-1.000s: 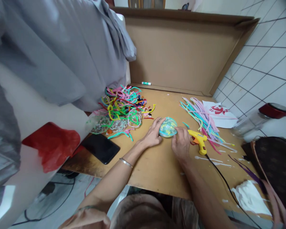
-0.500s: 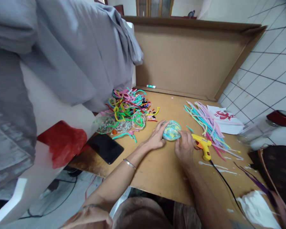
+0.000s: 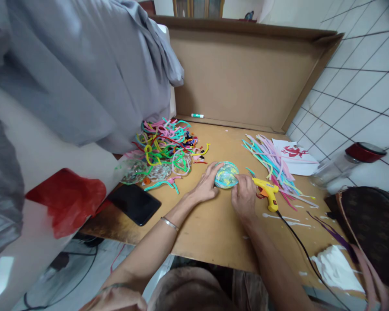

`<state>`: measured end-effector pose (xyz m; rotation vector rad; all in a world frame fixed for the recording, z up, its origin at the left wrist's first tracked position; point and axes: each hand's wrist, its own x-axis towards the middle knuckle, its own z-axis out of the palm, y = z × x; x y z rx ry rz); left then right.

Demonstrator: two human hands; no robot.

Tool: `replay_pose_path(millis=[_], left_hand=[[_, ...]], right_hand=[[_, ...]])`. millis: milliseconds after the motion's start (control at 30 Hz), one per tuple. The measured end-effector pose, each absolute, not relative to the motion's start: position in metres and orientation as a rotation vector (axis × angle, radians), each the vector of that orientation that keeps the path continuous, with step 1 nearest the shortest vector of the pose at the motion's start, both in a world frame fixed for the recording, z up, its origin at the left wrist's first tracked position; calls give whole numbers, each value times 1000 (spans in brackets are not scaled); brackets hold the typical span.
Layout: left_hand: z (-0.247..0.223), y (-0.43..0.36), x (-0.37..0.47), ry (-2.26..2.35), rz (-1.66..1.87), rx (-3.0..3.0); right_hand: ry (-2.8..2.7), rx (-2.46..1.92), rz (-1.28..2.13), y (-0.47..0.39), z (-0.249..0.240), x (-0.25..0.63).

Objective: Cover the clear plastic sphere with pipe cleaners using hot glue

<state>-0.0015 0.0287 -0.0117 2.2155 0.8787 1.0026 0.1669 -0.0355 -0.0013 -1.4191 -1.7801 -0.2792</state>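
Note:
A round ball wrapped in turquoise, yellow and white strands rests on the table between my hands. My left hand is wrapped around its left side, thumb near the lower edge. At its right side my right hand has its fingers bent together and touching the strands. Just right of that hand lies a yellow glue gun, its nozzle close to my knuckles. Whether a loose strand is between my right fingertips is too small to tell.
Tangled colourful pipe cleaners lie at the back left, a black phone in front of them. Straight pipe cleaners, a paper with a red figure, a glass bottle, a brown bag and white tissue are on the right.
The whole view has shifted, so things appear slightly farther left. Both hands remain at the ball, with my right fingers still at its right side.

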Motion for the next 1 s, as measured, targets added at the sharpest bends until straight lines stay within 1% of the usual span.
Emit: replay_pose_path(millis=[733, 1000], left_hand=[[-8, 28, -4, 941, 1029, 2201], [7, 14, -10, 1066, 929, 2317]], right_hand=[[-1761, -1343, -367, -34, -2, 169], [-1762, -1330, -391, -34, -4, 170]])
